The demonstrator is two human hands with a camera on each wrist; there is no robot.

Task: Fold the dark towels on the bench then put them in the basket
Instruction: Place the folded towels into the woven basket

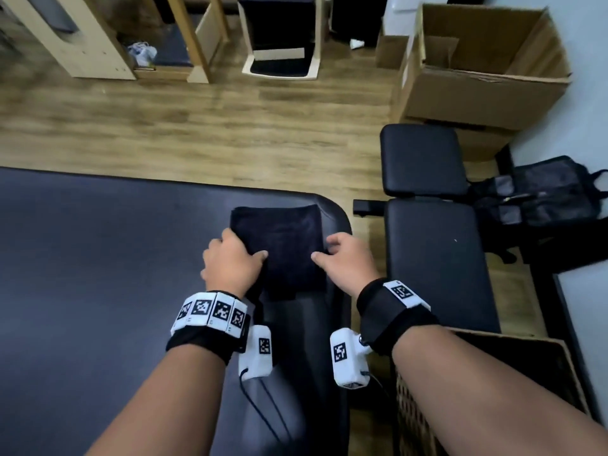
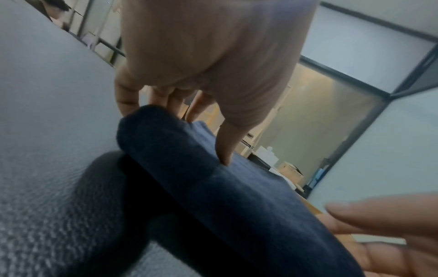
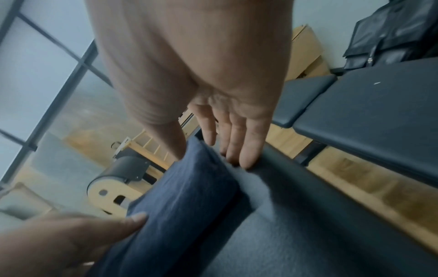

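Observation:
A folded dark towel [image 1: 289,248] [image 2: 237,187] [image 3: 177,196] lies on the right end of the wide black bench [image 1: 98,258]. My left hand [image 1: 243,248] [image 2: 189,121] holds its left edge: the thumb presses on top and the fingers curl down round the edge, their tips hidden. My right hand [image 1: 324,250] [image 3: 208,155] is at the towel's right edge, with the thumb on the cloth and straight fingers [image 3: 246,150] touching the bench beside it. The wicker basket [image 1: 414,419] stands on the floor at the lower right, under my right forearm.
A narrow black padded bench [image 1: 437,258] stands to the right across a small gap. Behind it are a black bag [image 1: 552,199] and an open cardboard box [image 1: 477,77]. Wooden furniture [image 1: 98,44] lines the far side of the wood floor.

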